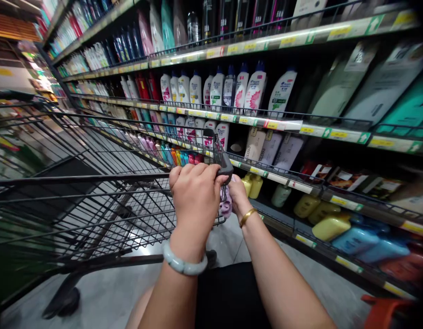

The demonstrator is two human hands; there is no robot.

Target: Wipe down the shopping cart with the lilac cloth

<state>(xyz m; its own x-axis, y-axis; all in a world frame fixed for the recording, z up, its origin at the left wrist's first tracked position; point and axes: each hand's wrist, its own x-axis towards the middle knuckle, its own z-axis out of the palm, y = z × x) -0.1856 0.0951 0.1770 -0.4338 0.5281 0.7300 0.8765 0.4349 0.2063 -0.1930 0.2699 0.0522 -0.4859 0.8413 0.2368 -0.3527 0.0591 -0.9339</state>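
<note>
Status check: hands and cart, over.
Left hand closed on cart handle. Right hand against a purple item under the handle's end, grip unclear. Bottle shelf close on the right.

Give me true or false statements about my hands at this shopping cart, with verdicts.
1. The left hand grips the dark handle bar of the black wire shopping cart. True.
2. The left wrist wears a gold bangle. False: it wears a pale green bangle; the gold bangle is on the right wrist.
3. Shelves of bottles run along the cart's right side. True.
4. The right hand holds a yellow bottle. False: it holds a small purple thing; yellow plastic bottles stand on a shelf.
</note>
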